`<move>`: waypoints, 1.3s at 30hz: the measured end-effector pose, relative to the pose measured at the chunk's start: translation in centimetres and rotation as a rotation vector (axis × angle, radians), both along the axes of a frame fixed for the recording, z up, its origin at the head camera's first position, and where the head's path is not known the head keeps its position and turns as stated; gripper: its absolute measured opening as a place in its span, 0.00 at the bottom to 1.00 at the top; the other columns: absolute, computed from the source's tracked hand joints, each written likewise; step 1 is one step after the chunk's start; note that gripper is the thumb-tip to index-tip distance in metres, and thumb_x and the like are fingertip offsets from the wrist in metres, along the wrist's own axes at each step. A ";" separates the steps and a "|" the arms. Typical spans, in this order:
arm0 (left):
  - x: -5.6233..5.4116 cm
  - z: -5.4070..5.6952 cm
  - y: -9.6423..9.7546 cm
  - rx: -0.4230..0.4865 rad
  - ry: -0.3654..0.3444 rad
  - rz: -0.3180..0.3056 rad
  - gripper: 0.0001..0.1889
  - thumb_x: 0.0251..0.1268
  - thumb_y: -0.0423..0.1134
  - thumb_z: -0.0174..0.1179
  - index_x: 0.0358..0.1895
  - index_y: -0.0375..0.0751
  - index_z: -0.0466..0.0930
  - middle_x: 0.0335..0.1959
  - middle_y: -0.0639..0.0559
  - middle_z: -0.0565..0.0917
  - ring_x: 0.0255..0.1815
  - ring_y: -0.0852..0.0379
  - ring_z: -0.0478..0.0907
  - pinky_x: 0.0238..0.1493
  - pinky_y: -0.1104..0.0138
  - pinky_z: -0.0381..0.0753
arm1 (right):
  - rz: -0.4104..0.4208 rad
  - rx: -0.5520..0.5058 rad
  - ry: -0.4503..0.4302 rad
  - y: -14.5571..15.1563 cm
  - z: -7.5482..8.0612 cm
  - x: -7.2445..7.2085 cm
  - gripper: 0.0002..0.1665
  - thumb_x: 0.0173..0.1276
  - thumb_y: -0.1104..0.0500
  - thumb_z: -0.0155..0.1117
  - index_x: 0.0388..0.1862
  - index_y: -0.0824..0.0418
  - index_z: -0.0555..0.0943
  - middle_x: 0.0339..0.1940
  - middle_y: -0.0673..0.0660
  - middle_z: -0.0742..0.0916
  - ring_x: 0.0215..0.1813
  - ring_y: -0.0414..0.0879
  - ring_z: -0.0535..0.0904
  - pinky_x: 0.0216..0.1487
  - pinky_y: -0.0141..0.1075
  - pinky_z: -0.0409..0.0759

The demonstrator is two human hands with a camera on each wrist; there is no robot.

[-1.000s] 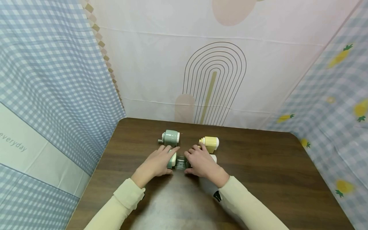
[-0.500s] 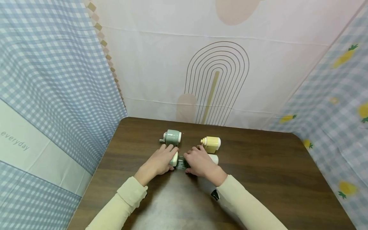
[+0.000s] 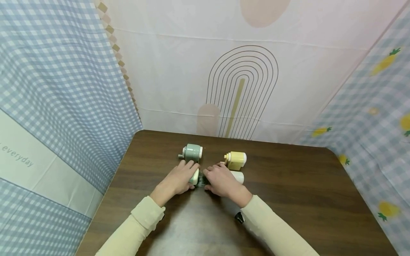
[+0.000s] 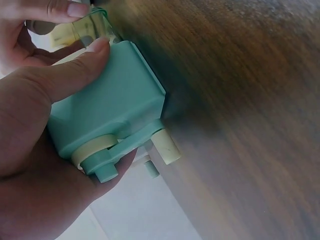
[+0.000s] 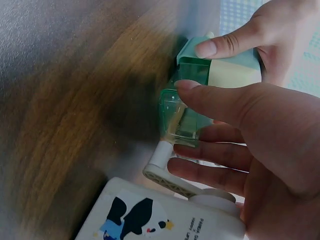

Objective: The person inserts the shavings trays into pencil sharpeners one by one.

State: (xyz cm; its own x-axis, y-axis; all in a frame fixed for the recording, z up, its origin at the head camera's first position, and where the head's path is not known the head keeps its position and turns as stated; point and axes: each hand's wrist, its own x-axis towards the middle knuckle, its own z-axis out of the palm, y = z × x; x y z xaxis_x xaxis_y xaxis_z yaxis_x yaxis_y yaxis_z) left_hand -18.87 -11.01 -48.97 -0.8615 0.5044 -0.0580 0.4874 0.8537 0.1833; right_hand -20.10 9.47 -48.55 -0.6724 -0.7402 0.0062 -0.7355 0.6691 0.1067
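Note:
My left hand [image 3: 179, 177] grips a teal, hand-cranked pencil sharpener [image 4: 115, 95], thumb across its side. Its crank handle [image 4: 135, 142] points away from the right hand in the left wrist view. My right hand [image 3: 221, 180] pinches a clear green shavings drawer [image 5: 186, 126] between thumb and fingers, at the sharpener's cream front. In the right wrist view the drawer lines up with the sharpener's lower opening and sticks partly out of it. Something pale shows through the drawer's wall. The left fingers are mostly hidden behind the sharpener.
A white sharpener with a panda print [image 5: 160, 215] stands right beside the right hand. Behind the hands are a grey-green sharpener [image 3: 193, 152] and a yellow one [image 3: 236, 160]. The brown wooden table [image 3: 298, 192] meets hanging cloths at the back and left.
The right hand has moved slightly toward the left, and less of the clear drawer shows between the hands. The head view has shifted a little. The other sharpeners stay put.

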 end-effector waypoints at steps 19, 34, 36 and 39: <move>0.0 0.1 0.2 -0.025 -0.024 0.026 0.40 0.62 0.45 0.79 0.75 0.46 0.70 0.65 0.48 0.75 0.58 0.43 0.72 0.53 0.54 0.83 | -0.047 0.034 0.001 -1.0 -0.5 0.7 0.32 0.63 0.44 0.82 0.60 0.58 0.84 0.50 0.55 0.88 0.54 0.53 0.80 0.51 0.48 0.79; 0.2 0.2 0.1 0.021 0.011 0.019 0.39 0.59 0.44 0.81 0.70 0.40 0.70 0.64 0.47 0.76 0.55 0.46 0.72 0.54 0.56 0.82 | -0.087 -0.063 -0.038 -1.7 -1.0 1.0 0.46 0.63 0.48 0.83 0.73 0.67 0.73 0.57 0.61 0.88 0.56 0.56 0.83 0.54 0.50 0.81; 0.2 0.2 0.2 0.018 0.022 0.016 0.38 0.59 0.45 0.82 0.68 0.40 0.71 0.62 0.46 0.76 0.54 0.46 0.72 0.53 0.56 0.82 | -0.088 -0.084 -0.035 -1.7 -1.0 1.0 0.47 0.62 0.49 0.83 0.73 0.68 0.73 0.56 0.61 0.89 0.55 0.56 0.83 0.53 0.50 0.81; 0.2 0.2 0.2 0.016 0.026 0.014 0.38 0.59 0.45 0.82 0.67 0.40 0.70 0.60 0.46 0.76 0.53 0.45 0.71 0.52 0.56 0.82 | -0.094 -0.113 -0.040 -1.7 -1.0 1.0 0.48 0.61 0.49 0.84 0.73 0.68 0.72 0.55 0.62 0.89 0.54 0.56 0.84 0.53 0.51 0.82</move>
